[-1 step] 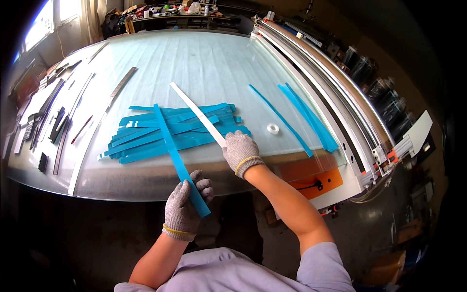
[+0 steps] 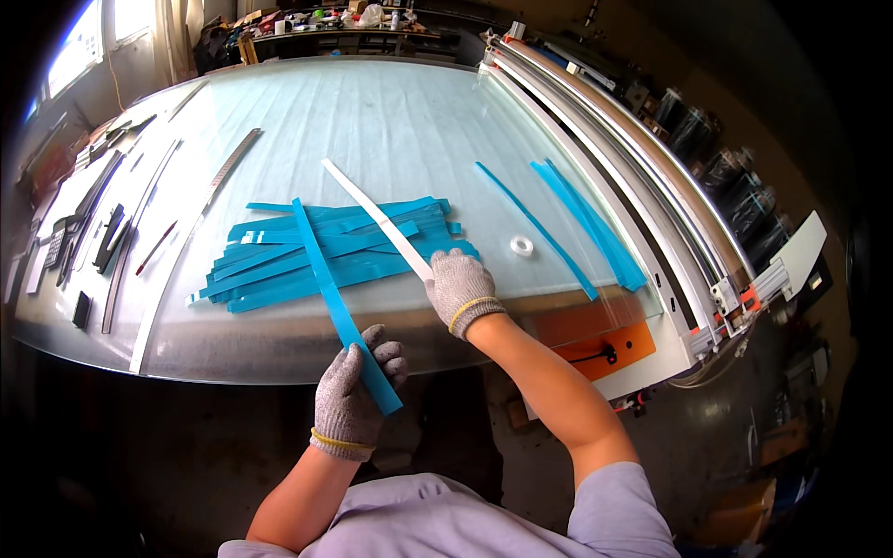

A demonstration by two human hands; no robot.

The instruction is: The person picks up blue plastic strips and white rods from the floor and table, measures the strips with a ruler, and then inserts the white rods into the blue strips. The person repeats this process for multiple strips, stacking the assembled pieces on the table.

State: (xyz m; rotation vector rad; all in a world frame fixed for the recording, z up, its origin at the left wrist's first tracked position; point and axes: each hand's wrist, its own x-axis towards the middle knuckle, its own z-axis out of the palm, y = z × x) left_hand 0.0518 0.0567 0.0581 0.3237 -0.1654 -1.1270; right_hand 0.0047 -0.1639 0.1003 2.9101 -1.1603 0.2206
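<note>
My left hand (image 2: 353, 395), in a grey knit glove, grips a long blue strip (image 2: 327, 284) near its lower end, between thumb and fingers. That strip slants up and away over a loose pile of blue strips (image 2: 279, 279) lying on the glass-topped table. My right hand (image 2: 462, 286), gloved alike, is closed on the near end of a white strip (image 2: 377, 214), which points to the far left across the pile's right part. Just right of that hand lies a small white tape roll (image 2: 522, 245). The right hand's fingertips are partly hidden.
Farther right lie a narrow blue strip (image 2: 539, 232) and a bundle of blue strips (image 2: 595, 232), beside a long rail machine (image 2: 642, 177). On the left are metal rulers (image 2: 223, 177), a red pen (image 2: 156, 247), a calculator (image 2: 58, 244) and a black stapler-like tool (image 2: 112, 237).
The far tip of the white strip has shifted slightly left. The blue strip in my left hand has moved very slightly; both hands stay nearly in place.
</note>
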